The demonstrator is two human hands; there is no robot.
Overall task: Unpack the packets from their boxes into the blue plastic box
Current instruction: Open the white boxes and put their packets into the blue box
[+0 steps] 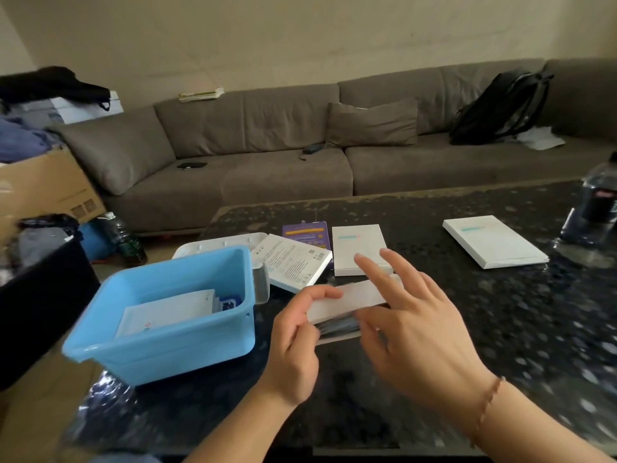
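A blue plastic box [173, 349] stands on the dark table at the left, with white packets [167, 312] lying inside. Just right of it my left hand [297, 342] grips the near end of a white cardboard box [347, 297] whose flap is lifted, dark contents showing at its opening. My right hand [410, 315] is over the box's right end, thumb at the opening and fingers spread straight. Behind lie other white boxes [359, 248], a tilted one [290, 262], and one far right [494, 242].
A purple packet [305, 233] and a white lid [220, 243] lie behind the blue box. A plastic bottle [591, 208] stands at the table's right edge. A grey sofa [283, 155] runs behind the table; a dark bin [40, 295] and cardboard carton [43, 185] are left.
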